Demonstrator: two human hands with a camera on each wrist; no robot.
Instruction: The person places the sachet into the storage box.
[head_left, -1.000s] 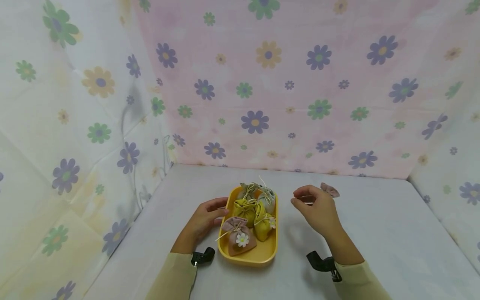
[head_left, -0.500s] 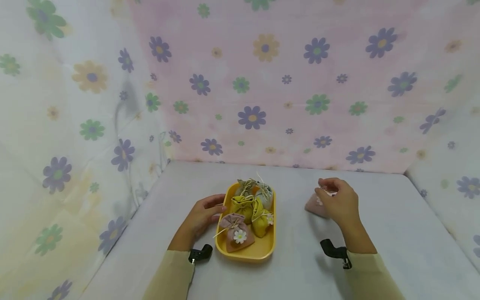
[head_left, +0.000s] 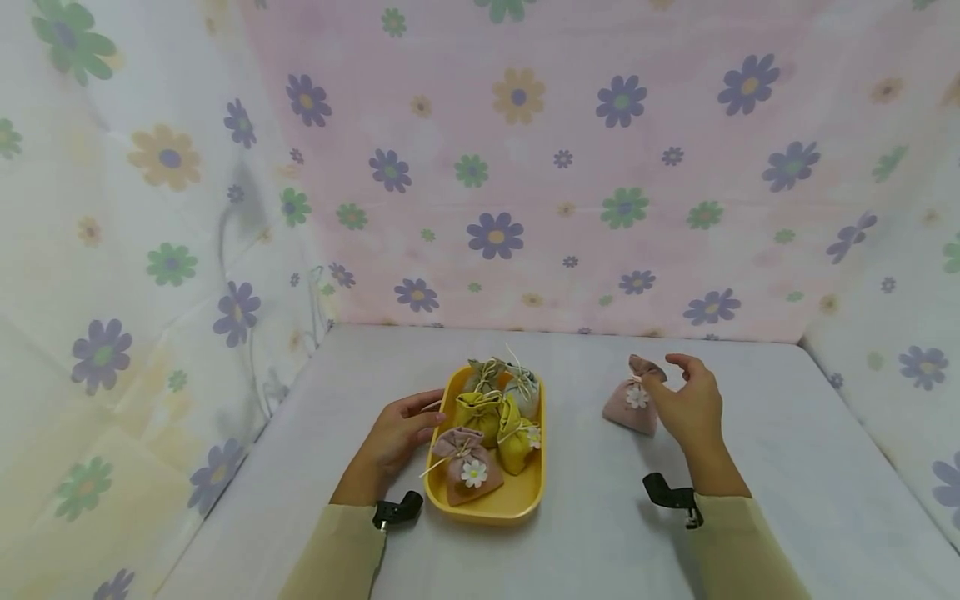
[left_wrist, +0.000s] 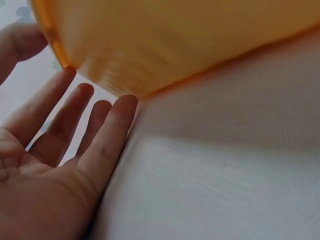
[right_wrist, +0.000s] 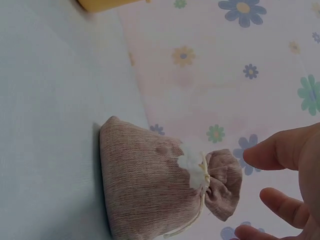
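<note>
A pink drawstring pouch (head_left: pixel 630 400) with a white flower stands on the table to the right. My right hand (head_left: pixel 690 408) is at its right side, with thumb and fingers spread around the gathered top. In the right wrist view the fingertips (right_wrist: pixel 260 155) are apart from the pouch neck. On the left, my left hand (head_left: pixel 397 437) rests its fingers against the side of a yellow tray (head_left: pixel 495 510). The left wrist view shows those fingers (left_wrist: pixel 112 120) fairly straight at the tray's outer wall.
Inside the tray lie several pouches: a pink pouch (head_left: pixel 468 467) with a flower, yellow-green pouches (head_left: pixel 517 442), and greyish pouches (head_left: pixel 523 392) at the far end. Flowered cloth (head_left: pixel 555 167) hangs behind the white table (head_left: pixel 585 500) and along both sides.
My right hand has moved rightward to the pink pouch, and its thumb and fingers have spread apart. The pouch, earlier mostly behind the hand, now shows. My left hand stays at the tray.
</note>
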